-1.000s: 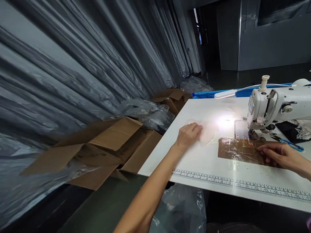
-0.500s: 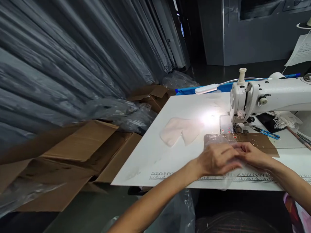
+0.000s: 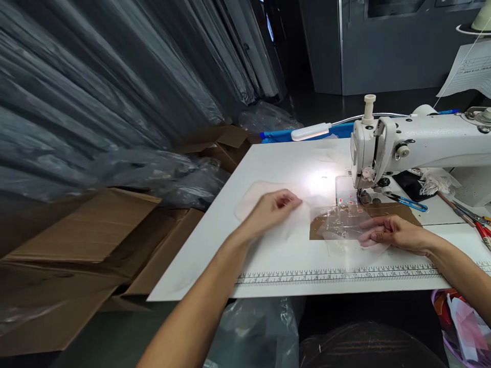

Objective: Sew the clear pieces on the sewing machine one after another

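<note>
A piece of sheer white fabric (image 3: 341,230) stretches between my hands, in front of the sewing machine (image 3: 418,143). My left hand (image 3: 274,207) pinches its left part between thumb and fingertips, above a pale pink fabric piece (image 3: 247,199) lying on the table. My right hand (image 3: 399,234) holds the other side; the sheer layer covers its fingertips, which show through it. Beneath the fabric, a brown plate (image 3: 399,209) runs by the needle area. A clear guide with red marks (image 3: 345,191) sits left of the presser foot.
Blue thread snips (image 3: 410,203) and red-handled scissors (image 3: 484,235) lie to the right. A printed ruler (image 3: 291,278) runs along the front edge of the white table (image 3: 192,281). Open cardboard boxes (image 3: 84,225) stand at left. A lamp (image 3: 310,132) lights the table.
My hands were together by the machine's front; now they are apart. The left hand has moved left over the pink piece, spreading the sheer fabric. The view has shifted slightly right.
</note>
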Demonstrator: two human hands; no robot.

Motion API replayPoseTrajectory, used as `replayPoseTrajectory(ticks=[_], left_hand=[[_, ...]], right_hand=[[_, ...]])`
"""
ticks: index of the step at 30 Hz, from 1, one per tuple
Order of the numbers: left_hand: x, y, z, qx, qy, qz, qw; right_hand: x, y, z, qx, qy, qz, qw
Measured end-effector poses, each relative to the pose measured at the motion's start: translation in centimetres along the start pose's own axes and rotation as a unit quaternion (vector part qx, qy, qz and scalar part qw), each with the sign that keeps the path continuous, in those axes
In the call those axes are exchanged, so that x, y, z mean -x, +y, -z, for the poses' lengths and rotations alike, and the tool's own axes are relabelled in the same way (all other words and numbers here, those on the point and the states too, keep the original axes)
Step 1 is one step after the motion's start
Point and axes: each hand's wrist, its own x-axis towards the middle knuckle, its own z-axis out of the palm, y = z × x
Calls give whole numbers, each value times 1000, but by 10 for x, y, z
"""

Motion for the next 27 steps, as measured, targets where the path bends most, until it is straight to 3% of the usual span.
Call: replayPoseTrajectory(ticks=[2, 4, 7, 10, 13, 16, 19, 21, 23, 25, 27], left_hand=[[-10, -13, 21, -105, 62, 73, 990], [-14, -18, 33, -243, 94, 94, 961], [-12, -6, 23, -299, 87, 4, 950], [-8, 26, -14, -205, -14, -184, 961], [-6, 57, -52, -112, -117, -352, 922], [-5, 73, -66, -37, -196, -379, 904], [-2, 73, -59, 28, -246, -321, 914], [-2, 68, -54, 50, -242, -269, 931], [-6, 61, -55, 20, -209, -231, 950], [-15, 54, -59, -82, -144, -215, 963], [-30, 49, -65, -213, -69, -210, 952]], right_hand=[[8, -2, 6, 2, -1, 7, 1000], [13, -3, 9, 14, 13, 16, 1000], [12, -4, 4, 59, 35, 13, 998], [4, -6, -10, 116, 15, 3, 993], [3, -11, -24, 181, -57, 5, 982], [16, -19, -22, 223, -128, 11, 966], [31, -28, -2, 196, -164, -15, 967], [33, -33, 16, 176, -138, -18, 975], [26, -36, 30, 166, -54, 3, 985], [15, -39, 37, 167, 57, 31, 984], [4, -41, 36, 181, 149, 50, 971]])
